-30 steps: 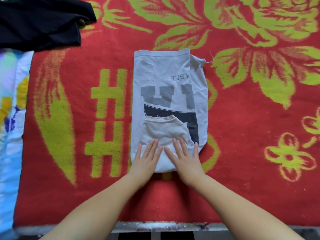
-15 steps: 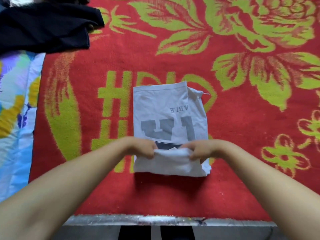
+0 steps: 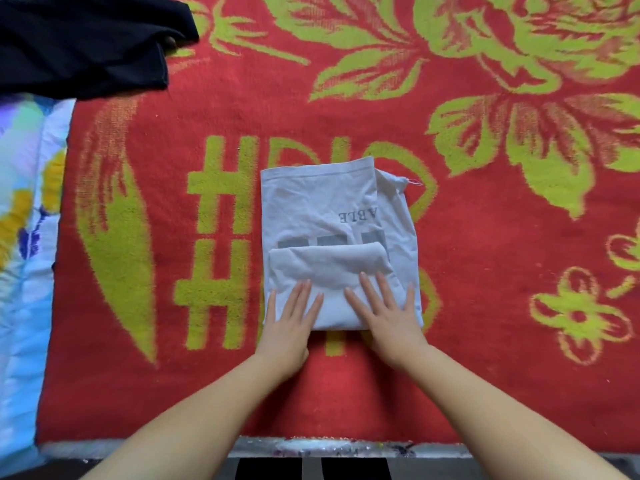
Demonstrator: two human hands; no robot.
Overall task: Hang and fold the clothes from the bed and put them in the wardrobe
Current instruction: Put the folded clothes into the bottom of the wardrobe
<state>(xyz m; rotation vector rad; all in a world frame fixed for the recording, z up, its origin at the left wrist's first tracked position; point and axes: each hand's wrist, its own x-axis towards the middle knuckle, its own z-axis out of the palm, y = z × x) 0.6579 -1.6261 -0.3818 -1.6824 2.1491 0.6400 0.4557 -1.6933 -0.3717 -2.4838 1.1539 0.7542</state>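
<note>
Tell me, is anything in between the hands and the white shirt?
No, nothing is. The left hand and the right hand both lie flat right on the near end of the folded white shirt, fingers straight, touching the cloth.

The shirt (image 3: 322, 202) was white with grey print. The blanket (image 3: 485, 237) was red with yellow-green flowers. At 10 o'clock, the garment (image 3: 79, 46) was black.
</note>
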